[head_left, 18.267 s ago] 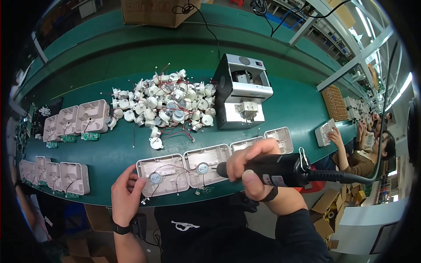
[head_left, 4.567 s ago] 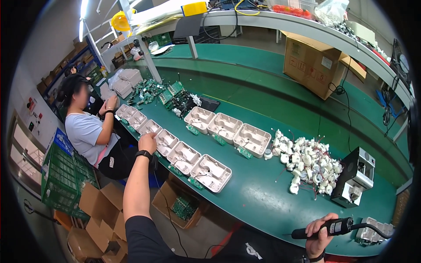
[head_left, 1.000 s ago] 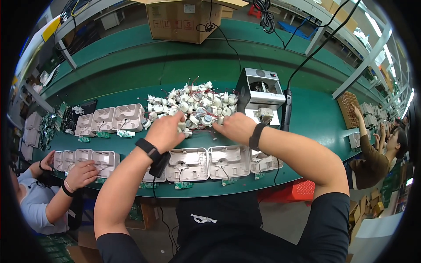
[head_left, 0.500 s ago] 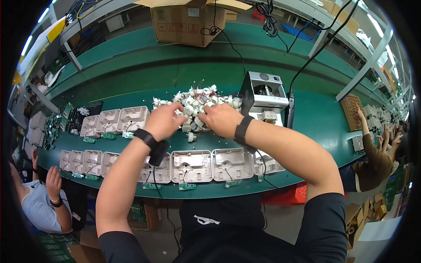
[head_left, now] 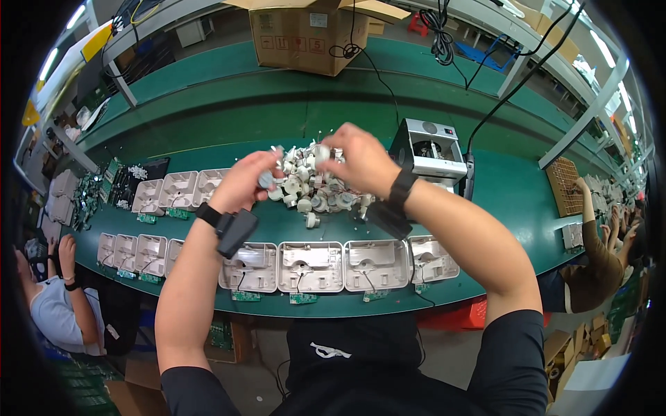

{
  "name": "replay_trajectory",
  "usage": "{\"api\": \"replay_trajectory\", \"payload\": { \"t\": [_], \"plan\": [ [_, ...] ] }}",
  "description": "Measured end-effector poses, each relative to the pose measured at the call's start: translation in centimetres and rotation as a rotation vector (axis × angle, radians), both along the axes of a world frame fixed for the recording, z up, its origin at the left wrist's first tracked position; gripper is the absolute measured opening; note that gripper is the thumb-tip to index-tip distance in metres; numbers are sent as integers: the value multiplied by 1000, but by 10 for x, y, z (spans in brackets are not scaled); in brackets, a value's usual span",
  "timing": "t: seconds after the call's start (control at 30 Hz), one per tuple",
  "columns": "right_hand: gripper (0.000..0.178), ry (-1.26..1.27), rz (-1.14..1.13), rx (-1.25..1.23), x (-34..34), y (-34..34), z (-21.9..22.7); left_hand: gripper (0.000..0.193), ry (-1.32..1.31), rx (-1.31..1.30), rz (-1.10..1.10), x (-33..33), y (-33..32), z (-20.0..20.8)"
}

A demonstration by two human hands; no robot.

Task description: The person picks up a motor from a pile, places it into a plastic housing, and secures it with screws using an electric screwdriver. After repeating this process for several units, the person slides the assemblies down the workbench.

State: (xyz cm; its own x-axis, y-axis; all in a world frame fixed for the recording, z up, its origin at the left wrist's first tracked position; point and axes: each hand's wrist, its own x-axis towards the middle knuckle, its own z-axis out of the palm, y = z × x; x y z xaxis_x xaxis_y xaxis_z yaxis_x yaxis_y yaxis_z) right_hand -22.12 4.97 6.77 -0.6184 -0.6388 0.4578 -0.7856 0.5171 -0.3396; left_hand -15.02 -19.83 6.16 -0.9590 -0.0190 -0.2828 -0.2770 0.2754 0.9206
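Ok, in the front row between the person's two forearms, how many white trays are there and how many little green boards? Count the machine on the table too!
White trays: 4
Green boards: 4
Machine: 1
Total: 9

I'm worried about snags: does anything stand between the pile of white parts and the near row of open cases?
Yes: one loose part lies between the pile and the near cases. At the sides, the left wrist box and right wrist box overhang. Nothing else visible stands between.
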Motion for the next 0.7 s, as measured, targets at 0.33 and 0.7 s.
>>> {"api": "replay_trajectory", "payload": {
  "t": [0.33,0.7],
  "plan": [
    [28,-367,196,-339,13,-57,38,35,-201,1489,337,26,18,-21],
    [24,152,-31,354,-24,-65,-56,36,-131,1565,416,60,-2,-26]
  ]
}}
